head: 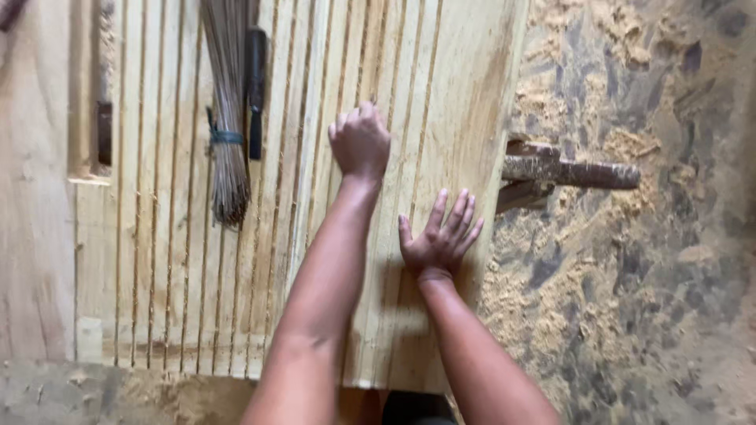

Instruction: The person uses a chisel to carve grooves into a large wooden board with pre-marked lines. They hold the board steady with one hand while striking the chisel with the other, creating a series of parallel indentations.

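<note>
Two hands on planks (441,94) | broom (228,118) left | log (571,173) right

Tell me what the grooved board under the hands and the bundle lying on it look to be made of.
Grooved board: pale raw wood, unfinished; visible grain, long cut grooves, sawdust on the ground beside it. Bundle: thin dry brown sticks or plant fibres, probably a broom, tied with a dark green band. Right hand lies flat on the board; left hand rests closed on it.

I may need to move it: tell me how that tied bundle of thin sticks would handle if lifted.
The stick bundle is probably light, being thin fibres. Bound only by one band, its splayed lower end would likely flex and droop. Lying flat on the grooved boards, it seems unlikely to roll.
</note>
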